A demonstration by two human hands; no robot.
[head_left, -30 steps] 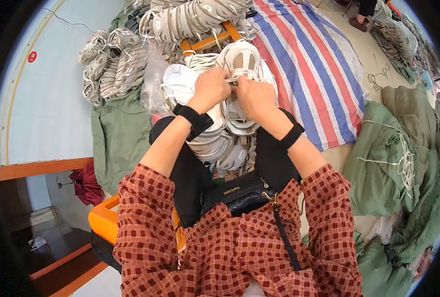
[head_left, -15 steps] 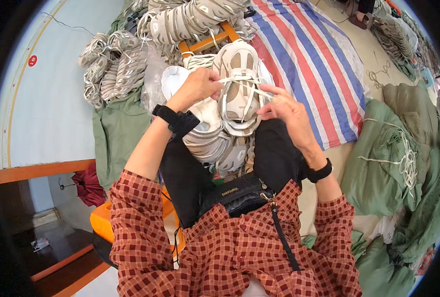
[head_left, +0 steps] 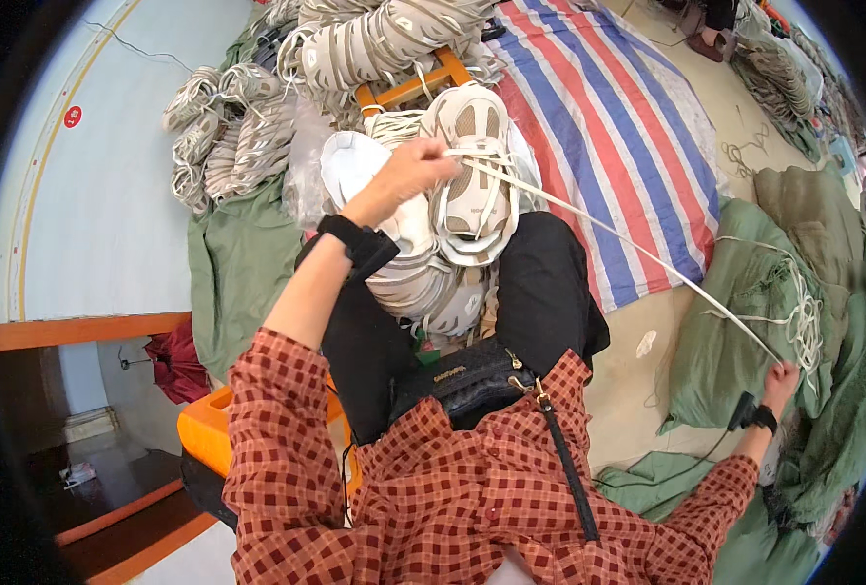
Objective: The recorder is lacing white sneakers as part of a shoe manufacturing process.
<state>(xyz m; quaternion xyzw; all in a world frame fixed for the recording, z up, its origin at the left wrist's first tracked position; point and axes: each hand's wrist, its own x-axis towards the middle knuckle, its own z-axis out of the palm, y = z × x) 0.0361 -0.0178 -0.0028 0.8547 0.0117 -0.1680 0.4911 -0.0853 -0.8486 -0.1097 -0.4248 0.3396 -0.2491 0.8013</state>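
Left hand (head_left: 408, 174) steadies the cream shoe sole (head_left: 472, 175); right hand (head_left: 782, 375) pulls white cord (head_left: 637, 253).

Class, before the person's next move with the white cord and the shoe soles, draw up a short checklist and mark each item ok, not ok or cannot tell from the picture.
1. Left hand pins the cord at the top shoe sole: ok.
2. Right hand grips the far end of the white cord: ok, fingers closed around it.
3. Cord runs taut and straight between the hands: ok.
4. Cord is free of the green sacks beside it: cannot tell near the right hand.
5. Stack of soles rests steady on the lap: ok.
6. Cord is threaded through every sole in the stack: cannot tell.
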